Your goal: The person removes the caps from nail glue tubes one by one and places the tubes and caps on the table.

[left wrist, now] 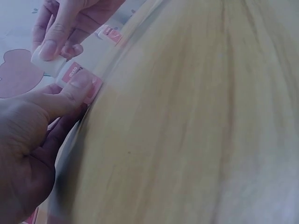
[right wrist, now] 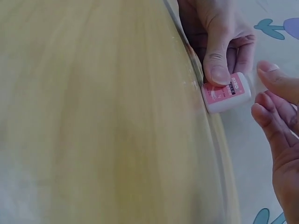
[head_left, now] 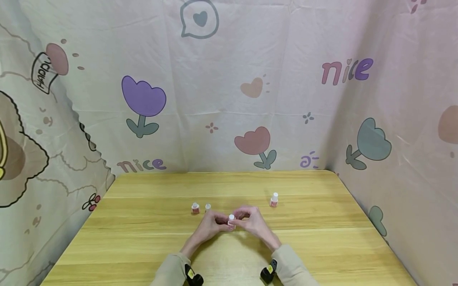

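Note:
A small white bottle with a pink label stands on the wooden table between the two hands. My left hand grips its lower body, the thumb lying across the label. At its top, my right hand pinches the white cap between thumb and fingers. Against the pale backdrop in the right wrist view, the cap is hard to make out. Whether the cap is still seated on the neck, I cannot tell.
Behind my left hand stand another pink-labelled bottle and a small white-topped item, partly hidden. A third similar bottle stands upright farther back on the right. A printed cloth hangs behind the wooden table.

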A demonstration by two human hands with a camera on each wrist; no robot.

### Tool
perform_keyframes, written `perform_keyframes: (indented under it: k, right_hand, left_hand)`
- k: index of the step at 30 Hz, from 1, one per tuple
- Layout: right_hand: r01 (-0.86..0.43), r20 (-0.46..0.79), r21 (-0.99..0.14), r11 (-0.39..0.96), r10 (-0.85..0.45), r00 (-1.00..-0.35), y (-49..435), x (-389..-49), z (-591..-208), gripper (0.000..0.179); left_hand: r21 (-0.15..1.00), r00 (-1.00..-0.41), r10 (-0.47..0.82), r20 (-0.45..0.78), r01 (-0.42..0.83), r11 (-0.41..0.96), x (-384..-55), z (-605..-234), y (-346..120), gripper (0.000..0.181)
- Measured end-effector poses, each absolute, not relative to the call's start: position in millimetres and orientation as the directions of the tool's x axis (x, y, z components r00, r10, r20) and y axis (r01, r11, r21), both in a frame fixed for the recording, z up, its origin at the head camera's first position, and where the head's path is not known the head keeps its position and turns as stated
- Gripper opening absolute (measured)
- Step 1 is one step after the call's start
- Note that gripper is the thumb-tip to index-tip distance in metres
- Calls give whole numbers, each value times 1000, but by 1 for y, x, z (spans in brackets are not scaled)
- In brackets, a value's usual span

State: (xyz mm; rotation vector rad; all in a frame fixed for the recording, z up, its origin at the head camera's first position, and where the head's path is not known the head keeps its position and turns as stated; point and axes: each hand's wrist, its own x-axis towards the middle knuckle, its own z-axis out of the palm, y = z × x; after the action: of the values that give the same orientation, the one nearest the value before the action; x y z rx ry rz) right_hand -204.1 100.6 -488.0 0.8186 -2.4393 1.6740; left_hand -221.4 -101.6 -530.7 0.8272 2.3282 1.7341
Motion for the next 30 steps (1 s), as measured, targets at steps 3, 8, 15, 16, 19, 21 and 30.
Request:
perform_keyframes:
  k: [3,8,15,16,19,21,30]
  right_hand:
    - [-454,340,-845,284,-371,-864,101,-212,-499,19]
    - [-457,350,-843,282,-358,-866,101,-216,-506,20]
    - [-526,419,-811,259,-371,-829,101,-217,-509,15]
    - [-536,431,-805,254,-371,-823,101,-218,-509,14]
    - [-568,465,-789,234,-377,-801,102,-218,-510,13]
    - [-586,482,-780,220,-385,-787,102,-219,-511,11]
    - [-540,418,-809,230,-421,-805,106,-218,-509,14]
  left_hand:
    - [919,-855,473,214,341,200,-221,-531,-101,17]
    - [921,-864,458,210,332,204,-219,-529,-101,17]
    - [916,-856,465,227,350,197,-220,-531,-100,18]
    - [914,-853,467,234,357,194,-220,-532,-100,17]
    - [905,-841,475,257,382,185,-222,-533,-100,17]
    - [904,-835,482,265,390,178,-222,-533,-100,16]
    - [904,-852,463,244,373,209,-219,-531,-100,15]
